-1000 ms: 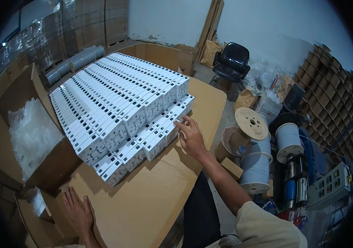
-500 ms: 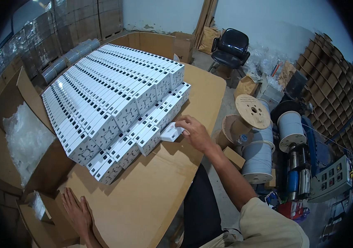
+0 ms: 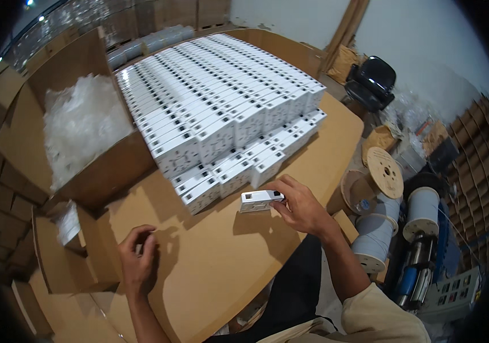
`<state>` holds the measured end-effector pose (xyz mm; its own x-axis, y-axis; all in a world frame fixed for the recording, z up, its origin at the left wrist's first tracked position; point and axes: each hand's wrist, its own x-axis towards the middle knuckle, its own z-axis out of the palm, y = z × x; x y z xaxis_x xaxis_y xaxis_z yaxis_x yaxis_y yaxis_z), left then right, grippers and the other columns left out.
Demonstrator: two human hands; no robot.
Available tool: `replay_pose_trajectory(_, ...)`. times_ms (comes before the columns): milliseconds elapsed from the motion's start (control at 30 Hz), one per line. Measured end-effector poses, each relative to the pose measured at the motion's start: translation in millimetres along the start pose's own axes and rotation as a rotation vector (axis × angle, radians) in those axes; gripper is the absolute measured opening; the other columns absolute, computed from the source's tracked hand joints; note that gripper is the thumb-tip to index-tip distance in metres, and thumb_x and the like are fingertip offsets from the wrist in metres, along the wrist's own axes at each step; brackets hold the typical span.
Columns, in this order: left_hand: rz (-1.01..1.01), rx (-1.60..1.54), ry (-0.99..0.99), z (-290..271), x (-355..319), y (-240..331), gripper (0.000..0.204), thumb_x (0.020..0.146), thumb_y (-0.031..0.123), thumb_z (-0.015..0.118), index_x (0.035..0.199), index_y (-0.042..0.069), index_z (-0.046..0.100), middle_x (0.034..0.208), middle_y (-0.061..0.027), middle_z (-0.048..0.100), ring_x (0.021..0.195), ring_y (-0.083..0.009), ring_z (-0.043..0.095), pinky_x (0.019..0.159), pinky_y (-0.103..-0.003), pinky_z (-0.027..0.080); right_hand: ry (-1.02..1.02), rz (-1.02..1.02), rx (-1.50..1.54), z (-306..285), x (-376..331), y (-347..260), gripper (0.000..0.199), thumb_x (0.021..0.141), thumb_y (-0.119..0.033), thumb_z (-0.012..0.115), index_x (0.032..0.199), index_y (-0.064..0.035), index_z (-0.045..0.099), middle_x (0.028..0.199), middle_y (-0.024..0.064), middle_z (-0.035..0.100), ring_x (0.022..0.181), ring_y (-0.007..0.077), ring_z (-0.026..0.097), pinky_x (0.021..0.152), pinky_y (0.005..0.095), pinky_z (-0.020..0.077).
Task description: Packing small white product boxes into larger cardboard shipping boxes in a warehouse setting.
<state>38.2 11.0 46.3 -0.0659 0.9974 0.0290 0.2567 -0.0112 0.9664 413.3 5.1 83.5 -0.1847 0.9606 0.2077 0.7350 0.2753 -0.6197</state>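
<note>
My right hand (image 3: 306, 208) grips a small white plastic box-shaped unit (image 3: 256, 203) by its right end, thumb against fingers, just above the brown cardboard tabletop (image 3: 210, 257). One narrow face with a dark square opening is turned up. Beyond it stands a large stepped stack of similar white units (image 3: 221, 91), packed side by side in rows. My left hand (image 3: 138, 254) hovers over the left part of the cardboard, fingers loosely curled and thumb apart, with nothing in it. Nearest to that hand is a small open cardboard box (image 3: 64, 266) with a clear plastic bag (image 3: 68, 224) inside.
A big open carton (image 3: 107, 174) full of clear plastic bags (image 3: 81, 126) stands left of the stack. To the right, on the floor, are cable reels (image 3: 384, 171), a black chair (image 3: 370, 83) and a grey control box (image 3: 450, 294). Cardboard dividers (image 3: 479, 143) lean at the wall.
My right hand has drawn the white unit away from the stack's front edge, toward me. My left hand has lifted from the cardboard and curled its fingers. The view has swung left.
</note>
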Motion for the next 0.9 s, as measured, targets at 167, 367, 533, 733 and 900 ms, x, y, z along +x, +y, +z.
replay_pose_trajectory(167,0.057,-0.079,-0.190,-14.6,4.0,-7.8,0.019,0.096,0.008,0.063,0.114,0.001,0.066,0.078,-0.0033,0.064,0.071,-0.0076,0.059,0.064,-0.024,0.050,-0.127,-0.066,0.066,42.0,23.7,-52.5,0.036,0.086,-0.001,0.066,0.121,-0.0067,0.059,0.104,0.0149,0.056,0.090,0.0354,0.062,0.076,0.0432,0.0508)
replay_pose_trajectory(367,-0.185,-0.201,-0.265,-43.0,4.9,1.4,0.028,0.102,0.022,0.059,0.123,0.003,0.063,0.069,-0.0049,0.065,0.056,-0.0081,0.057,0.052,-0.023,0.045,-0.236,-0.208,0.175,103.3,54.8,-104.9,0.035,0.086,0.001,0.067,0.119,-0.0057,0.058,0.106,0.0169,0.057,0.095,0.0388,0.061,0.080,0.0470,0.0509)
replay_pose_trajectory(533,-0.140,-0.292,-0.028,-56.7,10.9,-20.4,0.031,0.106,0.030,0.054,0.109,0.004,0.070,0.064,-0.0013,0.059,0.056,-0.0081,0.060,0.049,-0.022,0.044,-0.209,-0.315,0.159,141.3,81.1,-139.2,0.032,0.085,0.003,0.066,0.116,-0.0060,0.060,0.108,0.0174,0.057,0.097,0.0409,0.061,0.081,0.0466,0.0513)
replay_pose_trajectory(733,-0.115,-0.300,0.232,-54.0,22.1,-34.9,0.025,0.103,0.025,0.059,0.110,0.004,0.070,0.069,0.0014,0.060,0.061,-0.0054,0.057,0.052,-0.020,0.045,-0.109,-0.337,0.324,180.8,105.1,-149.5,0.031,0.085,0.004,0.063,0.114,-0.0049,0.061,0.120,0.0177,0.053,0.100,0.0343,0.062,0.081,0.0415,0.0529)
replay_pose_trajectory(900,0.085,-0.281,0.333,-44.9,35.9,-51.2,0.026,0.098,0.010,0.064,0.124,0.004,0.063,0.100,-0.0072,0.069,0.086,-0.0072,0.062,0.069,-0.021,0.051,-0.047,-0.226,0.665,221.0,125.9,-118.5,0.023,0.093,0.001,0.059,0.116,0.0004,0.057,0.135,0.0172,0.049,0.103,0.0241,0.063,0.085,0.0328,0.0539)
